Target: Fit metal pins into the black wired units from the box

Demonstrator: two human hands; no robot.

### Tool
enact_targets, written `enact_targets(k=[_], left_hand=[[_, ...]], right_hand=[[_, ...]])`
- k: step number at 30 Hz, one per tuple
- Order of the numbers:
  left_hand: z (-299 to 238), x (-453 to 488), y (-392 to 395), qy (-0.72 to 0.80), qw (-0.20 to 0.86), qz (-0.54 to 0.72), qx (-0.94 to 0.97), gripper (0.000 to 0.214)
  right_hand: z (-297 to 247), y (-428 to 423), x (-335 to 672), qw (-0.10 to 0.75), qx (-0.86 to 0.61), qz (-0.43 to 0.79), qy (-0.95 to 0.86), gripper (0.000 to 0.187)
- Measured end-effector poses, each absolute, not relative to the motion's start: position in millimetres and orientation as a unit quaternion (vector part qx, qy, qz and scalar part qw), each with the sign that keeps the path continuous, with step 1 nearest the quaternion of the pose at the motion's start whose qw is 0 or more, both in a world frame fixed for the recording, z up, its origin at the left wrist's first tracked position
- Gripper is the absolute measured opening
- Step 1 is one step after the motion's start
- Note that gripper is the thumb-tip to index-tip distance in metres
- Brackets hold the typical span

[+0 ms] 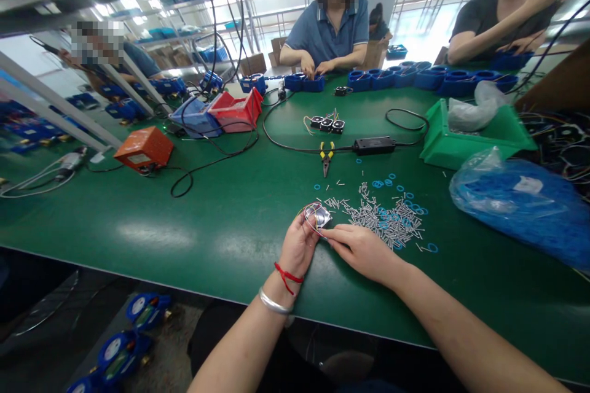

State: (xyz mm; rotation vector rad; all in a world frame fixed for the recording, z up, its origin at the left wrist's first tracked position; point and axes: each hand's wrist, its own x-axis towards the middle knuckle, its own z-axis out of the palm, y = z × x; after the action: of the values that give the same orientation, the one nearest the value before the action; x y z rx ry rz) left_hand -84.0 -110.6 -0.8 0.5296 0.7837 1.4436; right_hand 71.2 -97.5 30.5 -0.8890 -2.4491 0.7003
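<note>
My left hand (300, 242) is closed around a small square silver-faced unit (319, 215) with thin wires (306, 214) looping off it. Against the lower edge of that unit, my right hand (362, 249) has its fingertips pinched at the wires; the exact grip is small and partly hidden. Just right of the hands lies a heap of small metal pins (385, 221), mixed with blue rings (378, 184). Pliers with yellow handles (326, 158) rest beyond the hands, and behind them are several similar small black units (327, 124) with wires.
A green bin (479, 141) and a bag of blue pieces (520, 202) stand at right. A black power adapter (374, 145) trails its cable across the green table (221, 227). At left are an orange box (144, 148) and a red bin (237, 112). Co-workers sit opposite.
</note>
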Motion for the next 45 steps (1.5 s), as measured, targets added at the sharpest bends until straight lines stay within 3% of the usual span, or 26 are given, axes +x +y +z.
enact_targets(k=[4,10,15,19,25,31,35,37,40,45], left_hand=[[7,-82,-117,0.352,0.7,0.562,0.264,0.032],[17,-76,-128,0.334,0.762,0.49,0.259,0.034],[18,-76,-128,0.308,0.789,0.464,0.262,0.033],[16,-81,-128,0.277,0.804,0.466,0.245,0.036],[4,-86,-127,0.302,0.821,0.449,0.181,0.016],[13,-88,-121,0.297,0.795,0.513,0.129,0.019],[16,-90,-119,0.301,0.776,0.533,0.149,0.032],[13,-89,-119,0.336,0.753,0.537,0.178,0.029],[12,-88,-120,0.374,0.715,0.551,0.212,0.025],[18,-90,-120,0.416,0.693,0.527,0.262,0.037]], right_hand=[[41,-101,80,0.243,-0.31,0.298,-0.87,0.024],[43,-89,92,0.364,-0.427,0.294,-0.773,0.022],[24,-79,84,0.308,-0.395,0.364,-0.786,0.025],[26,-83,81,0.325,-0.367,0.387,-0.782,0.02],[31,-87,79,0.332,-0.323,0.372,-0.805,0.02],[28,-90,78,0.325,-0.291,0.285,-0.853,0.025],[27,-95,71,0.28,-0.272,0.185,-0.902,0.032],[27,-100,67,0.255,-0.263,0.158,-0.917,0.033],[31,-106,66,0.257,-0.253,0.17,-0.917,0.035],[37,-91,84,0.345,-0.301,0.289,-0.841,0.04]])
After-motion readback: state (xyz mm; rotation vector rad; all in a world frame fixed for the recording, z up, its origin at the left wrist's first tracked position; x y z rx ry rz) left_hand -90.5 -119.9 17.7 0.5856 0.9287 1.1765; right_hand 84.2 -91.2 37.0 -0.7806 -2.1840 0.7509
